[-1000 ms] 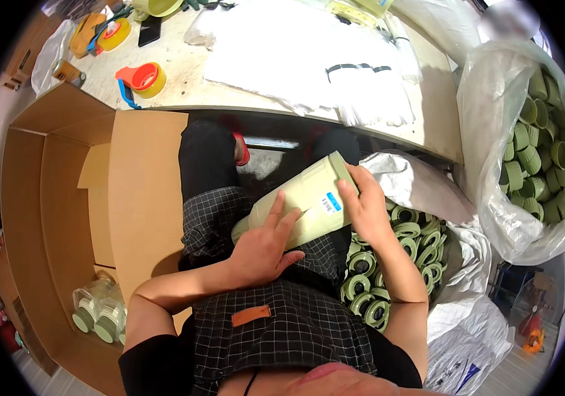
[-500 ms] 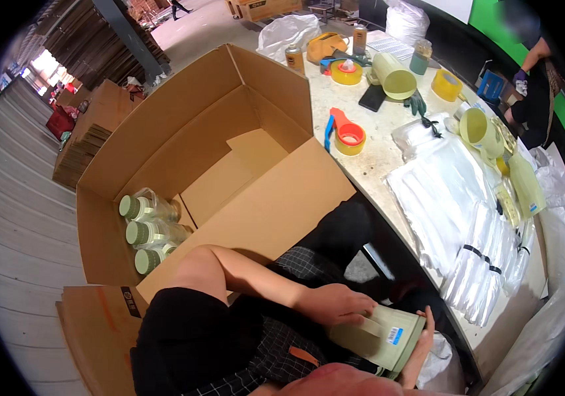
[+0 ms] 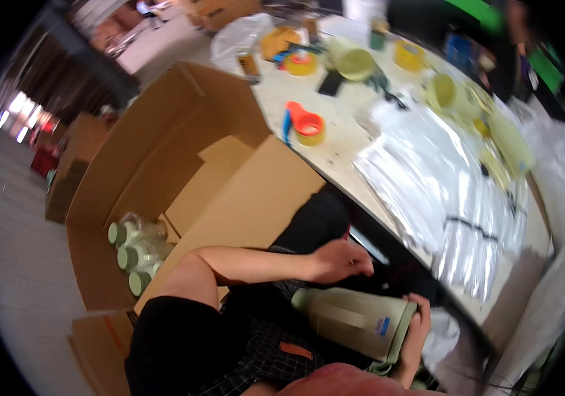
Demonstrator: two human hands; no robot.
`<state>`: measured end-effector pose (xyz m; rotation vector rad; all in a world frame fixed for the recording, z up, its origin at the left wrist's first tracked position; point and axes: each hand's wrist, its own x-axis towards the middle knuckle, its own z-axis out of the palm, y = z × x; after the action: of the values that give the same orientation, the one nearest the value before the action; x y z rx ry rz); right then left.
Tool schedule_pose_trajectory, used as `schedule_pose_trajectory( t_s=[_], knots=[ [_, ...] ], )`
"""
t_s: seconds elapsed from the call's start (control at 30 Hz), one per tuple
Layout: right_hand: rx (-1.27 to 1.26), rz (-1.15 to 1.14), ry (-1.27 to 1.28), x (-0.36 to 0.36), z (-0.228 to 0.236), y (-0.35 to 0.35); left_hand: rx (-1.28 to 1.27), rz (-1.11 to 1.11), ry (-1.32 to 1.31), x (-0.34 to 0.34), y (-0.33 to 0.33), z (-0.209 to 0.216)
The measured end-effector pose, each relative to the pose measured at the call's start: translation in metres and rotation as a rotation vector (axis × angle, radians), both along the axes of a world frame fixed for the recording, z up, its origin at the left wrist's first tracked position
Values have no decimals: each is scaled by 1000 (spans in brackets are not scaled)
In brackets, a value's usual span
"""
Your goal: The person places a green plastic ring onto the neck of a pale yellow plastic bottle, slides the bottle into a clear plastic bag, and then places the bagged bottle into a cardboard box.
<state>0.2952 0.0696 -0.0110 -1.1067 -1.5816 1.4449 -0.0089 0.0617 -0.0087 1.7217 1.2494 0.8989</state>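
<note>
A pale green, tapered bottle (image 3: pixel 355 323) with a small blue-and-white label lies tilted across my lap. My right hand (image 3: pixel 418 330) grips its wider rimmed end, fingers over the edge. Just above the bottle, apart from it, my left hand (image 3: pixel 338 261) has its fingers curled in; whatever is inside them, if anything, is hidden. To the left stands an open cardboard box (image 3: pixel 249 198). Inside its near left corner are three clear bottles (image 3: pixel 140 254) with green caps, partly behind the front flap.
On the white table (image 3: pixel 335 155) at right are a tape dispenser (image 3: pixel 307 125) with orange and blue parts, a black phone (image 3: pixel 330 83), pale green containers (image 3: pixel 352 63) and stacked clear plastic bags (image 3: pixel 421 171). Flattened cardboard (image 3: pixel 104 343) sits below the box.
My left hand has lifted off the green bottle and moved up, its fingers curling. More of the bottle shows now. The whole view has shifted and blurred slightly.
</note>
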Motion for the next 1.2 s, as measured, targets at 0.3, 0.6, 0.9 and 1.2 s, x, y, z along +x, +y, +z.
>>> schedule_pose_trajectory(
  t_s=[0.3, 0.6, 0.9, 1.2],
  knots=[
    [-345, 348, 349, -1, -15, 82, 137, 369, 53, -19, 89, 21],
    [-452, 152, 366, -69, -1, 56, 472, 233, 318, -29, 285, -31],
    [-475, 329, 771, -50, -45, 81, -8, -98, 465, -8, 319, -33],
    [-180, -201, 666, -74, -57, 95, -280, -181, -781, 67, 171, -7]
  ],
)
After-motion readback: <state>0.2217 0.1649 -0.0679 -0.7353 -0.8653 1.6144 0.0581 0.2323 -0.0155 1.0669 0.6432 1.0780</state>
